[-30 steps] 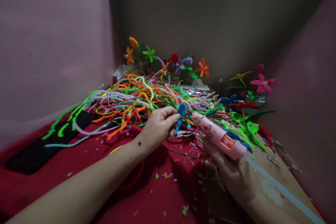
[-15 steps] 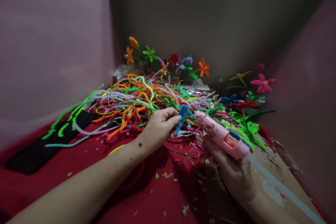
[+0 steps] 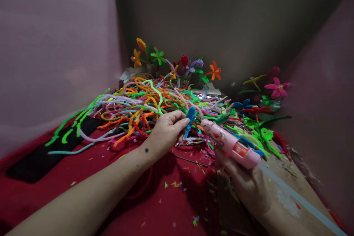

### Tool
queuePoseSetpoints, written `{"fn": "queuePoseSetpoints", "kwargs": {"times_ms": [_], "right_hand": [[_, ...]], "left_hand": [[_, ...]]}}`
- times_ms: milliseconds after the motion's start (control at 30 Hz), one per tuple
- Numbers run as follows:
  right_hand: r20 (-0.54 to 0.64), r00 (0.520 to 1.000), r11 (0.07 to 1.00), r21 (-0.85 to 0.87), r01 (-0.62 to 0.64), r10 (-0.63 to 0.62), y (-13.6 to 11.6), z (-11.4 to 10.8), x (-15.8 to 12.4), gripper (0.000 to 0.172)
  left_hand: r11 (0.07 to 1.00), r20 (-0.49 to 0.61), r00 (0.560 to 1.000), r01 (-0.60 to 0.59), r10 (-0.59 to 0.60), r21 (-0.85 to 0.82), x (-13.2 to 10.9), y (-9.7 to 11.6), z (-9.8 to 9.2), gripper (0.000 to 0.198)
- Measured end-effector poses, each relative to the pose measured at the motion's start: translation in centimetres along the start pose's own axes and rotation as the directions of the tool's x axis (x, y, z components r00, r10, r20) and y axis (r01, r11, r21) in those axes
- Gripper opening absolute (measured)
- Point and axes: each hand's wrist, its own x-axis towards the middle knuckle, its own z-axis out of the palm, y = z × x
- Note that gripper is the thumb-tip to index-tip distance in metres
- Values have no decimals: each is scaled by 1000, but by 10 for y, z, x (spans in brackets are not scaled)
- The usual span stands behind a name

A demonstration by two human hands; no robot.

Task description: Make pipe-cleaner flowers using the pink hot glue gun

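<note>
Between the thumb and fingers of my left hand (image 3: 172,127) is a blue pipe-cleaner petal (image 3: 190,120), its rounded end pointing up. My right hand (image 3: 243,184) is wrapped round the grip of a pink hot glue gun (image 3: 231,143), whose nozzle points left toward the petal, a small gap away. A long translucent glue stick (image 3: 301,201) trails from the gun's back end to the lower right. Behind both hands lies a tangled heap of coloured pipe cleaners (image 3: 155,99).
Finished pipe-cleaner flowers, among them an orange one (image 3: 214,70) and a pink one (image 3: 277,87), stand behind the heap. A black flat item (image 3: 30,164) lies at left on the red cloth (image 3: 163,214). Fuzzy scraps dot the cloth. A brown board (image 3: 287,180) is at right.
The petal has moved slightly up and left in my left hand. The glue gun has shifted a little left and its nozzle lower, away from the petal.
</note>
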Motion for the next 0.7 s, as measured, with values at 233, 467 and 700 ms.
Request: {"fn": "queuePoseSetpoints", "kwargs": {"times_ms": [233, 467, 700], "right_hand": [[44, 999, 997, 68, 25, -28, 0, -1, 2, 40], [60, 998, 985, 171, -3, -8, -2, 1, 2, 45], [65, 997, 984, 172, -48, 37, -2, 0, 2, 43]], "left_hand": [[999, -9, 1000, -14, 14, -29, 0, -1, 0, 15], [1000, -10, 1000, -13, 13, -26, 1, 0, 0, 15], [1000, -2, 1000, -15, 15, -20, -1, 0, 0, 16]]}}
